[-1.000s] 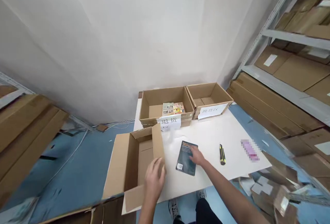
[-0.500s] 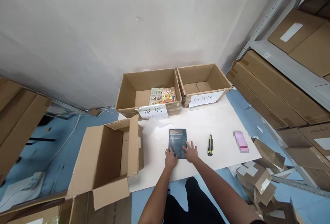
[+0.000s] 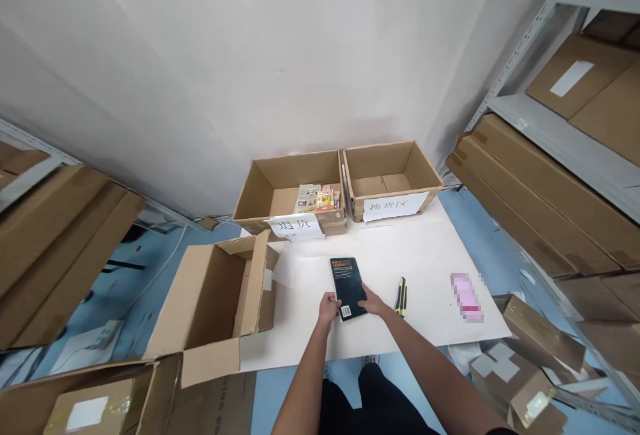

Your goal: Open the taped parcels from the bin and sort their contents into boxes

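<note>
A dark book (image 3: 347, 285) with orange and white print near the top and a white barcode at its lower left is tilted slightly over the white table. My left hand (image 3: 329, 307) is closed on the book's lower left edge, thumb on the cover and fingers curled. At the right edge, my right hand (image 3: 373, 301) grips it with the thumb on top and the other fingers partly hidden beneath. A black and yellow utility knife (image 3: 401, 297) lies just right of my right hand.
An open cardboard box (image 3: 215, 301) stands at the left. Behind, a labelled carton (image 3: 260, 221) holds several books beside another labelled carton (image 3: 435, 188). A blurred pink item (image 3: 466, 298) lies on the white table (image 3: 300, 345). Shelving with boxes (image 3: 530, 188) is at the right.
My hands have gone from lying spread on the book to gripping its two side edges. The book has turned slightly, and its barcode now shows. The whole view has shifted a little.
</note>
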`<state>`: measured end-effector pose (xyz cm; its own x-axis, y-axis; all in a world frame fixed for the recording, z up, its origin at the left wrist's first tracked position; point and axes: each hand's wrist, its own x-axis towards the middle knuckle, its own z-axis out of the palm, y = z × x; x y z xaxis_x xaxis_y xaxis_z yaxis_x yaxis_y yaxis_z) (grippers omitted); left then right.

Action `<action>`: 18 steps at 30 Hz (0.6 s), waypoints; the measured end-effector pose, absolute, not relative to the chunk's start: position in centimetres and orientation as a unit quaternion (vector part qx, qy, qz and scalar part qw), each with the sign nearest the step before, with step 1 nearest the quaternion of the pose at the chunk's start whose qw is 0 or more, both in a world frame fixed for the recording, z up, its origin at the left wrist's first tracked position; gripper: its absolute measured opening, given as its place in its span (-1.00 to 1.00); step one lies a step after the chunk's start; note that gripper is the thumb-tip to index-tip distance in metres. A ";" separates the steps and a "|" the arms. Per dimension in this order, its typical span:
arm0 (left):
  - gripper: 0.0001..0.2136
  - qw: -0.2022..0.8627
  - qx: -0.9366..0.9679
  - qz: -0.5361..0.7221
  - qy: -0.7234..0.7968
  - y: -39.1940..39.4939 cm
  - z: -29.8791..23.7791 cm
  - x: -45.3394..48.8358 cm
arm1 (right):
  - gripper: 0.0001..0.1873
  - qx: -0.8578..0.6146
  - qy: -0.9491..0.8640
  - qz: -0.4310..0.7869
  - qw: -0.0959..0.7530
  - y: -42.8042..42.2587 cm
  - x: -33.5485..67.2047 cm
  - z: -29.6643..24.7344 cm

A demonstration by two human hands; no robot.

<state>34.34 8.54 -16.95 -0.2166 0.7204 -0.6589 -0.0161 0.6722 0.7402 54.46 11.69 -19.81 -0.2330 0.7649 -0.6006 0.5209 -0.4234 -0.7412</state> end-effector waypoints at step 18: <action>-0.22 0.615 0.467 0.482 0.413 16.0 12.5 23.6 | -0.14 -0.278 -0.538 0.698 0.381 21.1 56.7 13.2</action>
